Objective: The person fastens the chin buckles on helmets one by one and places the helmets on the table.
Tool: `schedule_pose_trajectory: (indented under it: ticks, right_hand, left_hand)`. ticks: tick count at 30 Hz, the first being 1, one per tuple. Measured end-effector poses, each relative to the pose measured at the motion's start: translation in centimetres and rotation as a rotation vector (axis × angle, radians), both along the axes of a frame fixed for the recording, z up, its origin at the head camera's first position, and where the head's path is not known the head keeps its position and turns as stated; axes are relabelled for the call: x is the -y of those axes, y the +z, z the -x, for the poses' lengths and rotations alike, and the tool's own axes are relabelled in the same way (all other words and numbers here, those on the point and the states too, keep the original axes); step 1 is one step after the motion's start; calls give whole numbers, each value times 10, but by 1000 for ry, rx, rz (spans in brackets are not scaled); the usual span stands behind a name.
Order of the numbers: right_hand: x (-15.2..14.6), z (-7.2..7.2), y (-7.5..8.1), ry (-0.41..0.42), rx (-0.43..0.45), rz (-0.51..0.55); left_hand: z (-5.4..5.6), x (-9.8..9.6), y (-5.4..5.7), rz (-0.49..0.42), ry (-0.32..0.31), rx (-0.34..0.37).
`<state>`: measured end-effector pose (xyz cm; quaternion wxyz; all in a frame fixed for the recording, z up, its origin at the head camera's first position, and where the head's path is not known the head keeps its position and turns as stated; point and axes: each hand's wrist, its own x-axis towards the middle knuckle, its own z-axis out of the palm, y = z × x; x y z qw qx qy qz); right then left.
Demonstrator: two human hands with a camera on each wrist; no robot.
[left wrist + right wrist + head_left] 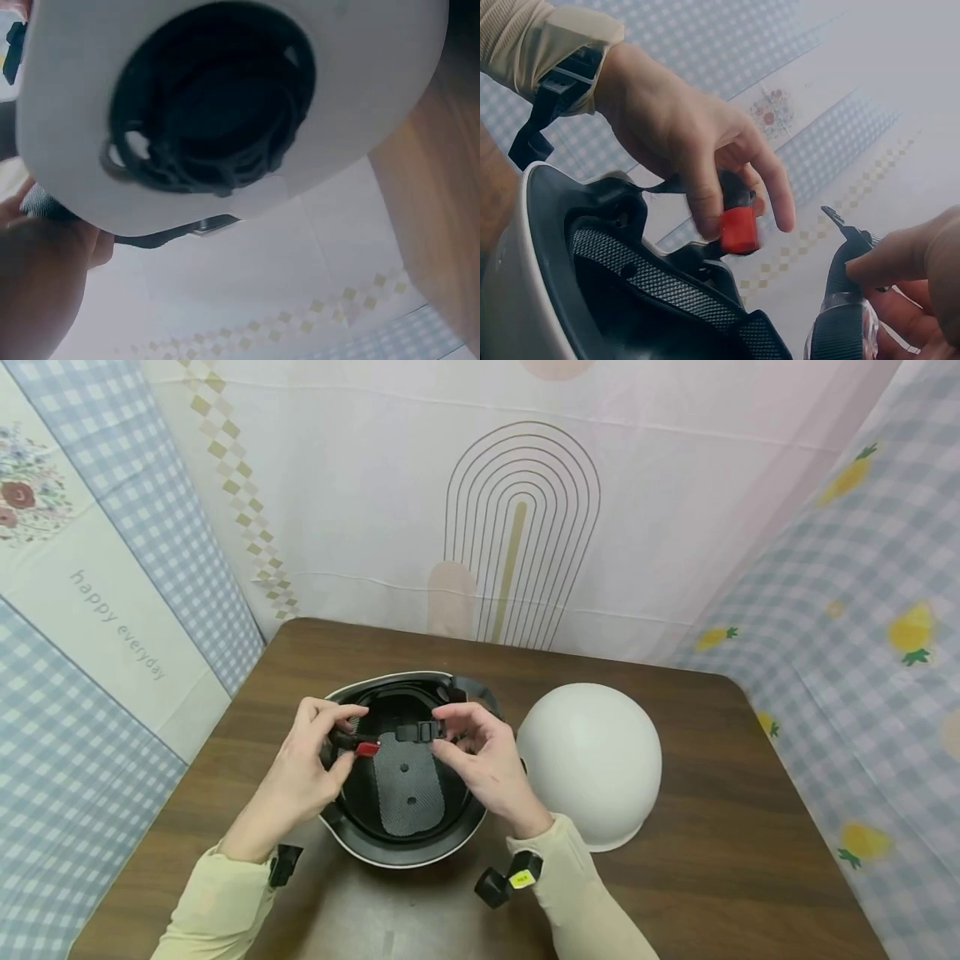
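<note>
A white helmet (405, 853) lies upside down on the table, its black lining and grey mesh padding facing up. Over its opening, my left hand (303, 768) holds the chin strap's red-and-black buckle half (367, 749) between thumb and fingers. My right hand (487, 760) pinches the black pronged buckle half (420, 732) at the strap's other end. A short gap separates the two halves, which point toward each other. In the right wrist view, the red part (739, 229) shows below the left thumb. The left wrist view has mostly the helmet's outer shell with a round black vent (214, 97).
A white rounded dome shell (592, 760) stands on the brown wooden table (720, 827), just right of the helmet. Patterned cloths (360, 510) hang behind the table and at both sides. Each wrist carries a strapped black camera mount (492, 887).
</note>
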<state>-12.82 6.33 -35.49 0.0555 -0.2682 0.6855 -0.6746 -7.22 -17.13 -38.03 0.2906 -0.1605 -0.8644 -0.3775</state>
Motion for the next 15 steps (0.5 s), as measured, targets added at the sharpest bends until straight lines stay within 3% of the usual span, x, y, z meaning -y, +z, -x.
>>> schedule_pose_trajectory:
  ticks: [4,6,11,15]
  right_hand:
    - [3,0,-3,28,21,-2]
    - [5,3,-11,36,28,-2]
    - [10,8,-26,41,14,3]
    - [11,7,-30,25,1,21]
  left_hand:
    - [0,0,1,-72,45,-45]
    - [0,0,2,-100,33,-40]
    - [-1,0,1,-93,-54,61]
    - [-3,-2,0,-101,-30,148]
